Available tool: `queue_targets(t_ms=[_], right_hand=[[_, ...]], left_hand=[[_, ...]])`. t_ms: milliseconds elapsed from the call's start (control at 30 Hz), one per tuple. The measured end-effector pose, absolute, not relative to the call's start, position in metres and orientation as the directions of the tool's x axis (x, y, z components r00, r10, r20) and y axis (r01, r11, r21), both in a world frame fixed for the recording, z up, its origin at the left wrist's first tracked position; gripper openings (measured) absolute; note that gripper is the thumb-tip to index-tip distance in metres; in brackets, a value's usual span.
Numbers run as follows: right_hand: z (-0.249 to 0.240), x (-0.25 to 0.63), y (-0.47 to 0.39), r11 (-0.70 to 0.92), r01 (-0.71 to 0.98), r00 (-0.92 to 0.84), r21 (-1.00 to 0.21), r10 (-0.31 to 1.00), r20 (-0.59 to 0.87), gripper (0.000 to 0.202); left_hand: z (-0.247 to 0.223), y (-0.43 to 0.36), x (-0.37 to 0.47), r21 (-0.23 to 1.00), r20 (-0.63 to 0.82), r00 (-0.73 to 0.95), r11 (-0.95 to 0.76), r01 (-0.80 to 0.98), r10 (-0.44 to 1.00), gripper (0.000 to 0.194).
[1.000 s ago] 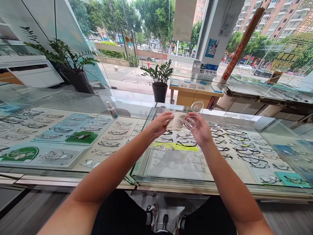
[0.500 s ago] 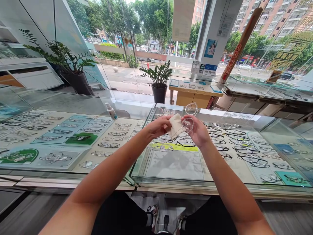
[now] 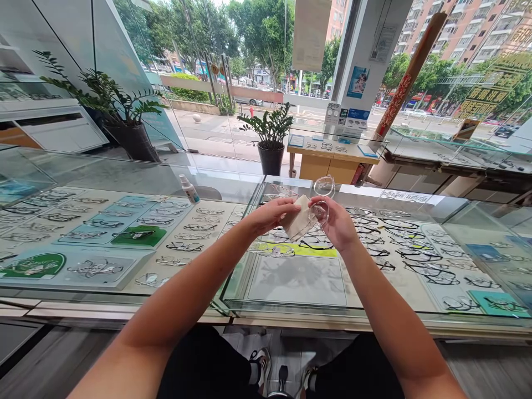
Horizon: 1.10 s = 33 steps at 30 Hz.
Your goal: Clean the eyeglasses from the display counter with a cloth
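Observation:
Over the glass display counter (image 3: 297, 282), my left hand (image 3: 272, 215) pinches a cream cloth (image 3: 298, 220) whose lower corner hangs down. Just right of it, my right hand (image 3: 336, 223) grips a pair of clear round glasses (image 3: 324, 187) by the frame, with one lens beyond the fingers and the other nearer to me. The cloth's right edge meets the glasses at my right fingertips. Part of the frame is hidden behind the fingers.
A white spray bottle (image 3: 189, 189) stands on the counter to the left. Rows of eyeglasses (image 3: 424, 255) lie under the glass on both sides. Beyond the counter are a potted plant (image 3: 271, 155) and a wooden display table (image 3: 332, 160).
The cloth has turned and spread lower in my left hand, with its folded top now flatter. My left fingers have shifted slightly right. The glasses have tilted a little in my right hand.

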State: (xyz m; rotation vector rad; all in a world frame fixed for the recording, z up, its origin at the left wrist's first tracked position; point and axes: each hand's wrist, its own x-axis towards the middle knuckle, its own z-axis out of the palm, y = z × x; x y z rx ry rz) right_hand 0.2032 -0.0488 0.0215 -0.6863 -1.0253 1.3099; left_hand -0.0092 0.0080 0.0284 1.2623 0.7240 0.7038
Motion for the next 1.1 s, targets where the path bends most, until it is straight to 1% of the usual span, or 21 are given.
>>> queue_targets(t_ms=[167,267,400,533,600,733,867,1033,1100], right_hand=[[0.024,0.202,-0.05,0.204,-0.422,-0.041,-0.884,0.969,0.243,0.027],[0.023,0.203,-0.048,0.247,-0.411,0.025,-0.877,0.965,0.26,0.027],[0.02,0.204,-0.045,0.297,-0.406,0.131,-0.864,0.955,0.266,0.024],[0.017,0.202,-0.045,0.306,-0.381,0.126,-0.872,0.952,0.279,0.025],[0.017,0.2,-0.045,0.308,-0.36,0.115,-0.88,0.951,0.286,0.027],[0.017,0.198,-0.046,0.324,-0.355,0.103,-0.877,0.946,0.308,0.029],[0.016,0.198,-0.046,0.335,-0.357,0.095,-0.872,0.942,0.323,0.029],[0.013,0.196,-0.046,0.343,-0.331,0.106,-0.879,0.939,0.327,0.032],[0.012,0.196,-0.046,0.33,-0.343,0.108,-0.879,0.944,0.312,0.033]], left_hand=[[0.026,0.01,-0.012,0.998,-0.03,0.622,0.059,-0.026,0.782,0.052],[0.026,0.011,-0.012,1.0,0.013,0.571,0.001,-0.025,0.821,0.051],[0.026,0.011,-0.01,0.997,0.012,0.478,0.025,-0.07,0.878,0.05],[0.028,0.004,-0.003,0.991,0.062,0.433,-0.002,-0.136,0.899,0.05],[0.03,-0.002,0.0,0.99,0.093,0.424,-0.038,-0.137,0.901,0.048],[0.031,-0.012,0.007,0.986,0.163,0.463,-0.127,-0.107,0.871,0.046],[0.028,-0.014,0.011,0.971,0.239,0.503,-0.192,-0.144,0.83,0.048],[0.024,-0.015,0.013,0.963,0.268,0.524,-0.216,-0.159,0.809,0.05],[0.023,-0.015,0.013,0.959,0.284,0.511,-0.239,-0.154,0.811,0.048]])
